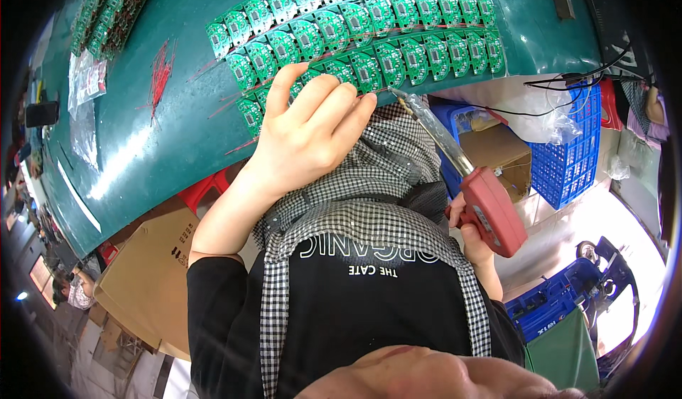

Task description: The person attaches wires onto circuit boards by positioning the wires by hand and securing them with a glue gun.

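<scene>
The rows of small green circuit boards (355,26) are pinned flat to the green bench (170,115) by the spread fingers of the left hand (309,132), while just beside their near edge a red-handled soldering gun (490,211) is gripped tight in the right hand (472,239), tip angled toward them.

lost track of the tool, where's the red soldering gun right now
In the head view, the red soldering gun is in the right hand, right of centre, tip toward the green circuit boards.
</scene>
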